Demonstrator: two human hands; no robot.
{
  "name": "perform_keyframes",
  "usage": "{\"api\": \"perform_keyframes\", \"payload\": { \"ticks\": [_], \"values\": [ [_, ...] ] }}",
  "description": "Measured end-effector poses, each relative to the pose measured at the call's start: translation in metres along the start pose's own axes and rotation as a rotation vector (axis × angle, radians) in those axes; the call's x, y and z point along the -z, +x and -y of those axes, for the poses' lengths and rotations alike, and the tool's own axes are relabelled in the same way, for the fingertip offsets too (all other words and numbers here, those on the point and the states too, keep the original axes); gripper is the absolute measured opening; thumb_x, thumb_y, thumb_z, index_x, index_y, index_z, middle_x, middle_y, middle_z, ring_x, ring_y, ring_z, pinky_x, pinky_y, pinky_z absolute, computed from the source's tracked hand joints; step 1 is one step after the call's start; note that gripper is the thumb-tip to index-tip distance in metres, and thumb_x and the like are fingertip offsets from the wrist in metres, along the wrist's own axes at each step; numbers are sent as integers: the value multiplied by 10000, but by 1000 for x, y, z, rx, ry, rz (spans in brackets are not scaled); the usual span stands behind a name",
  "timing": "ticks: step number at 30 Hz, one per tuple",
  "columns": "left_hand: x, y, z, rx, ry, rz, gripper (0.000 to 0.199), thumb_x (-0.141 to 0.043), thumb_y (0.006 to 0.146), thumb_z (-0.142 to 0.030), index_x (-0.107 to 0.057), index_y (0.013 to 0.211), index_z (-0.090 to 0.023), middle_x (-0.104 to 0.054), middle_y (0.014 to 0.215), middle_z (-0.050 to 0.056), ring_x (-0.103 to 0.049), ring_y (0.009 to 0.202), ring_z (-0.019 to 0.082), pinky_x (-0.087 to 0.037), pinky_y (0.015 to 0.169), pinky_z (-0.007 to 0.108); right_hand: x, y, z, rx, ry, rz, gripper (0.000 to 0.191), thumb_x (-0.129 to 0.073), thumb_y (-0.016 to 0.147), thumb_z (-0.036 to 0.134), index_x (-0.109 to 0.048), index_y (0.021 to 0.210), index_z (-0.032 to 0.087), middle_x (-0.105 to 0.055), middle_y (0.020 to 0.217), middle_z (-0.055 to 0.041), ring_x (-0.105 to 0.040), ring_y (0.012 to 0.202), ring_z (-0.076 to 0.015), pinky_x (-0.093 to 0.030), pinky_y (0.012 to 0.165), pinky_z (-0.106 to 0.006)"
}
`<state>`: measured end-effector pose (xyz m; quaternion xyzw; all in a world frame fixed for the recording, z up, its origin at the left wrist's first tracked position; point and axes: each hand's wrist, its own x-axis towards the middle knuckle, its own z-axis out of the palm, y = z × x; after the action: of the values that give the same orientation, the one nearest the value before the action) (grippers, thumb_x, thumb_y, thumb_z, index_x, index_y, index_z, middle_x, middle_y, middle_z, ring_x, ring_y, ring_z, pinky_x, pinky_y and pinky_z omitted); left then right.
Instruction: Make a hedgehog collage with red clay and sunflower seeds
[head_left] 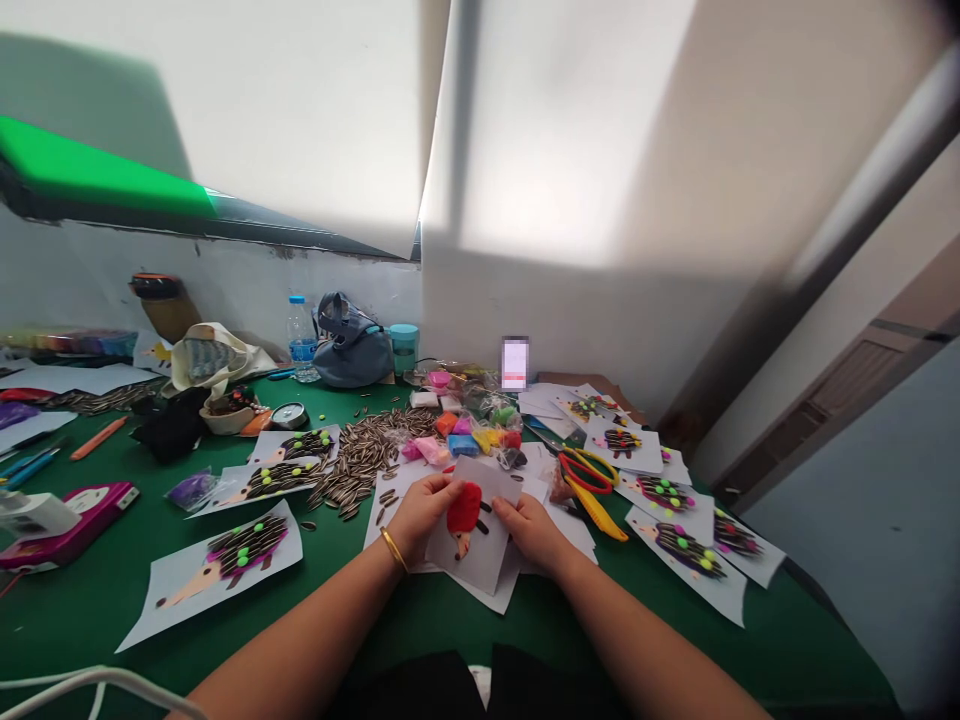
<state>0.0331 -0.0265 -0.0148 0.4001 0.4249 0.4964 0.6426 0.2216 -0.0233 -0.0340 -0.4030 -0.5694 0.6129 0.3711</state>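
Between my two hands is a white paper card [480,560] bearing a hedgehog shape with a red clay body [464,508], a peach face and dark feet. My left hand [426,515] grips the card's left edge, its thumb near the red clay. On the opposite edge, my right hand [531,530] pinches the paper by the dark feet. More white sheets [510,592] lie underneath. Just beyond the hands sit a heap of striped sunflower seeds [367,450] and several packets of coloured clay [463,444].
Finished-looking seed hedgehog cards lie left [172,590] and right [694,565]. Red-handled scissors [589,470] and a yellow-handled tool [600,510] rest right of the sheets. Along the wall stand a water bottle [302,345], a grey-blue bag [352,355] and a phone [515,362].
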Motion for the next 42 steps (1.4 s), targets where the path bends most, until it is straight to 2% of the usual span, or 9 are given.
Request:
{"api": "perform_keyframes", "payload": {
  "ticks": [5, 10, 14, 19, 23, 27, 30, 37, 42],
  "values": [
    [-1, -2, -2, 29, -1, -3, 384, -847, 587, -405, -658, 785, -135, -702, 681, 40, -635, 567, 167, -490, 570, 270, 1, 1, -4, -16, -7, 26, 499, -616, 777, 609, -633, 965, 147, -719, 795, -64, -671, 682, -225, -513, 617, -327],
    [3, 1, 2, 33, -9, 36, 376, -801, 651, -432, -676, 828, -124, -719, 762, 70, -655, 635, 180, -502, 614, 281, 2, 1, -5, -36, -10, 50, 482, -609, 794, 590, -624, 1004, 156, -722, 825, -68, -679, 718, -237, -523, 645, -347],
    [5, 3, 4, 28, 25, 48, 393, -828, 618, -384, -690, 878, -124, -728, 811, 78, -662, 671, 187, -505, 644, 286, 1, 0, -5, -53, -8, 56, 476, -608, 792, 592, -617, 1006, 166, -718, 830, -63, -681, 731, -244, -526, 655, -355],
    [1, 0, 3, 43, 53, 32, 402, -806, 636, -432, -676, 852, -119, -711, 745, 71, -652, 631, 183, -497, 601, 281, 3, 2, -10, -12, -64, 103, 437, -567, 832, 577, -626, 995, 177, -710, 845, -56, -669, 729, -228, -519, 653, -340],
    [-1, -2, 2, 49, 84, 21, 415, -841, 586, -406, -657, 817, -114, -694, 693, 59, -626, 570, 162, -495, 561, 271, 5, 3, -13, 25, -143, 80, 413, -569, 837, 564, -638, 935, 169, -698, 813, -51, -653, 716, -216, -504, 628, -316],
    [-2, -3, 3, 87, 48, 93, 429, -805, 646, -438, -659, 893, -118, -704, 738, 74, -648, 600, 184, -508, 565, 289, 4, 3, -12, 9, -70, 91, 430, -564, 834, 575, -624, 983, 175, -702, 809, -45, -654, 693, -215, -506, 619, -323],
    [-1, -3, 4, 72, 67, 97, 445, -843, 609, -385, -668, 926, -126, -710, 767, 64, -646, 626, 173, -510, 593, 279, 2, 2, -9, 2, -68, 79, 429, -585, 813, 582, -632, 961, 182, -703, 813, -42, -654, 696, -213, -501, 613, -316],
    [2, 1, 5, 59, 158, 145, 460, -804, 645, -469, -666, 908, -119, -694, 693, 54, -601, 507, 145, -456, 501, 254, -1, -1, 3, -30, -8, -40, 542, -596, 748, 675, -625, 912, 159, -693, 722, -50, -640, 625, -207, -488, 579, -315],
    [4, 2, 3, 46, 211, 84, 454, -833, 609, -442, -669, 876, -114, -702, 726, 52, -624, 573, 143, -456, 533, 230, 0, 1, 1, -16, 24, -30, 538, -613, 754, 658, -622, 941, 154, -702, 752, -55, -646, 651, -204, -495, 602, -314]
  ]
}}
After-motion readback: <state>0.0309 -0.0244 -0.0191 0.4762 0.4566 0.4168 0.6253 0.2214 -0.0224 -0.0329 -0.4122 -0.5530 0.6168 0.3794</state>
